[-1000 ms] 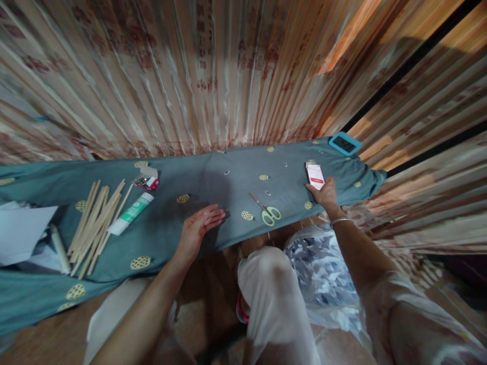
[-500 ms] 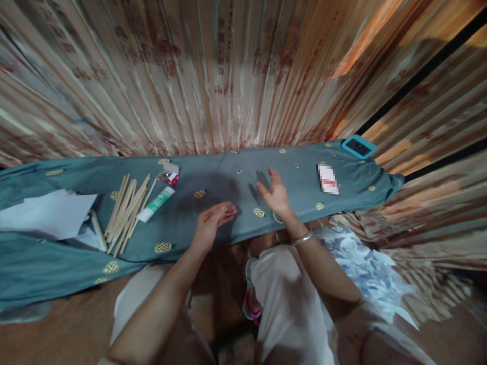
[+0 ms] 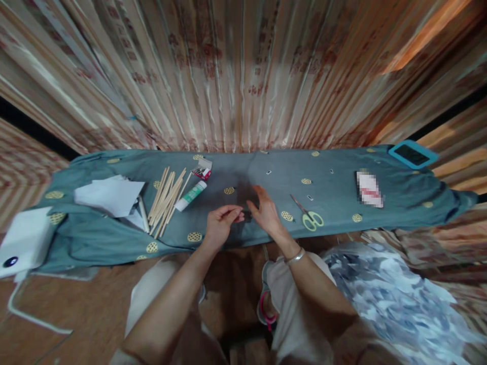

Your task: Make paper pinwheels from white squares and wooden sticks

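left hand (image 3: 219, 223) fingertips together — cannot tell if grasping; right hand (image 3: 267, 211) spread, just beside — scissors (image 3: 305, 212) near it

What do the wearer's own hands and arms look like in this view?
The left hand and right hand are ungloved. A slim, silvery bangle circles the right wrist. A dull, pale sleeve shows near the right elbow, too dim for detail. No cables show on either arm.

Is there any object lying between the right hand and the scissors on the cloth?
Nothing visible stands in the way. Between the right hand and the scissors there is only cloth with a flat yellow motif.
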A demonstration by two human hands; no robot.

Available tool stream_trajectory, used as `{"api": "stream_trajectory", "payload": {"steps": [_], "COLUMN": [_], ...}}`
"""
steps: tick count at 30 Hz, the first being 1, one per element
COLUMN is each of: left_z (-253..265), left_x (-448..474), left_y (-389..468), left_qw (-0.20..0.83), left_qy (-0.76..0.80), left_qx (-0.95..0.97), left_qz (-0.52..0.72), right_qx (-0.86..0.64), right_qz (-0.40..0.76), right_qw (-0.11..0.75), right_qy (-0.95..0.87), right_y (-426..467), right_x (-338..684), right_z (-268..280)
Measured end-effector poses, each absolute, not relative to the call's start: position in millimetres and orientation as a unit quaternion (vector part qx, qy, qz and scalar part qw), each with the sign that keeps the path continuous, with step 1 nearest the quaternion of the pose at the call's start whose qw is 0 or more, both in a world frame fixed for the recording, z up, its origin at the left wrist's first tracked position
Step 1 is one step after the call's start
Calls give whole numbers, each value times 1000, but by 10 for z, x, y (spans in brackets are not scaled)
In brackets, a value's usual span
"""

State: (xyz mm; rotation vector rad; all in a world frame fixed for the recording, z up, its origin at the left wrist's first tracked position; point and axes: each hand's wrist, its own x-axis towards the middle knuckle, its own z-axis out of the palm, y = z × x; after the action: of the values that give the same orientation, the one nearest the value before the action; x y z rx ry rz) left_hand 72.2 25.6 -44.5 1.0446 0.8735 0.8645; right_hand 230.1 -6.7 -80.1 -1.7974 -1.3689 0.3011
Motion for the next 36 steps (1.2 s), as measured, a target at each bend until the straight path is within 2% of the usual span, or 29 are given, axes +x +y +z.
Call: {"api": "stream_trajectory", "payload": {"steps": [14,36], "left_z": [-437,-423], "left_x": [559,240], "left_y": [309,420], "left_qw": [653,594], "left_qy": [427,444], "left_qx": [499,475], "left_qz": [376,473], "right_qx": [-722,-715], "right_qz": [59,36], "right_qw": [331,317], "right_qy": [-604,-622], "right_y": [63,168], "right_x": [2285,2270], "right_z": [-915,-976]}}
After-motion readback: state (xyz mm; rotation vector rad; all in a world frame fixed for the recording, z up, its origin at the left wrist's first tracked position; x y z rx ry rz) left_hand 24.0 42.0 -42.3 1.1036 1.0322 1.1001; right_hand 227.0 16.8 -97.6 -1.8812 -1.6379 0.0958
